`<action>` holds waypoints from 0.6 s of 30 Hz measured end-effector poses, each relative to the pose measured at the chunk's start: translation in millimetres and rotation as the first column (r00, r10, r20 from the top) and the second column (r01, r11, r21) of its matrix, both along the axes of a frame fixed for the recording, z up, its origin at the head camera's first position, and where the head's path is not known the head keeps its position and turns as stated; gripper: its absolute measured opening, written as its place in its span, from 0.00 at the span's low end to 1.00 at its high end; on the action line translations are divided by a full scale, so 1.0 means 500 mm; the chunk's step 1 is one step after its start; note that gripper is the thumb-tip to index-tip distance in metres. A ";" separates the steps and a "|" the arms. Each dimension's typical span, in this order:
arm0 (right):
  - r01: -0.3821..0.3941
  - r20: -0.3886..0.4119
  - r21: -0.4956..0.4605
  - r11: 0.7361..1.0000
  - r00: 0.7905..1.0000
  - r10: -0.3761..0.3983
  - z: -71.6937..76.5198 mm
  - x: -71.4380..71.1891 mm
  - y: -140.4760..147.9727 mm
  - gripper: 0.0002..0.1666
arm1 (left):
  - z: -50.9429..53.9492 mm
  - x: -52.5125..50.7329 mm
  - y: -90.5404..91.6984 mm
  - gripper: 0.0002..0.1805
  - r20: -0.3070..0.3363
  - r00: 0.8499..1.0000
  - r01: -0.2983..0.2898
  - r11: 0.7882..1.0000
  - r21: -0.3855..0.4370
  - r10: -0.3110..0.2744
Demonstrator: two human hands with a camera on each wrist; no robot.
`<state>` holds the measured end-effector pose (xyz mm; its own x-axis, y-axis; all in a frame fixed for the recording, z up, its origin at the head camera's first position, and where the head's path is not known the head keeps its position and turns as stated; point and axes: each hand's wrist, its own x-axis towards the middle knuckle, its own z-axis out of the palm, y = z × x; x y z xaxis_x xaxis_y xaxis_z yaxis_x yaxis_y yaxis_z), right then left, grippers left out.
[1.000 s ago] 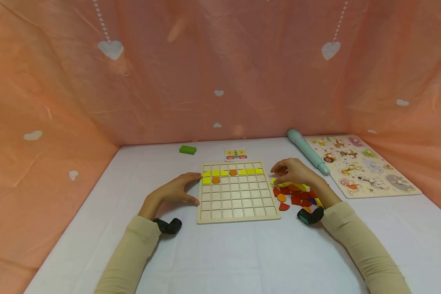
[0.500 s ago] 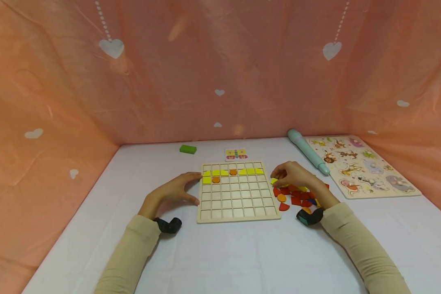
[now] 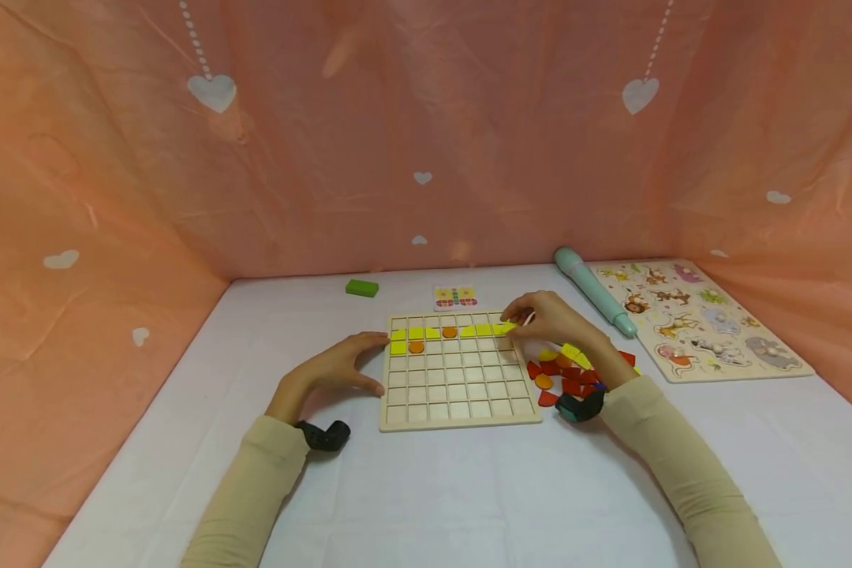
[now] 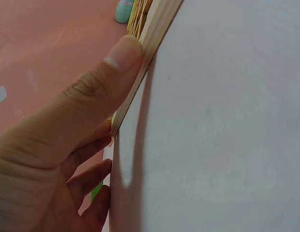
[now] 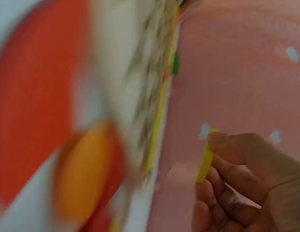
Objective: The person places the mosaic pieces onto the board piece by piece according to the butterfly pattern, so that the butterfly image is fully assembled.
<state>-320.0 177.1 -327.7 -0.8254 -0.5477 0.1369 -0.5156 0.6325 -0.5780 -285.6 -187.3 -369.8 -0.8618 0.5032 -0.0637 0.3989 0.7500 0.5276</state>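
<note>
A wooden grid board (image 3: 457, 386) lies mid-table, with a row of yellow pieces and one orange disc near its far edge, and a yellow square and an orange disc (image 3: 416, 347) below at the left. The left hand (image 3: 341, 364) rests against the board's left edge, thumb and fingers spread; in the left wrist view its thumb touches the wooden rim (image 4: 157, 29). Between thumb and fingers the right hand (image 3: 555, 322) pinches a yellow piece (image 5: 206, 162), over the board's far right corner. Loose red, orange and yellow pieces (image 3: 571, 386) lie right of the board.
Behind the board lies a small patterned card (image 3: 456, 297), with a green block (image 3: 362, 288) farther left. A mint-green microphone-shaped object (image 3: 595, 292) touches an animal puzzle board (image 3: 703, 323) at the back right. A pink cloth with hearts surrounds the table.
The right hand has picked up a yellow piece from the loose pile and moved left with it, over the board's far right corner. The left hand has stayed at the board's edge.
</note>
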 end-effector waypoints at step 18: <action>-0.202 -0.059 -0.059 0.978 0.978 0.199 -0.022 -0.019 -0.204 0.15 | -0.002 -0.003 -0.001 0.51 0.017 1.000 -0.014 1.000 0.007 0.014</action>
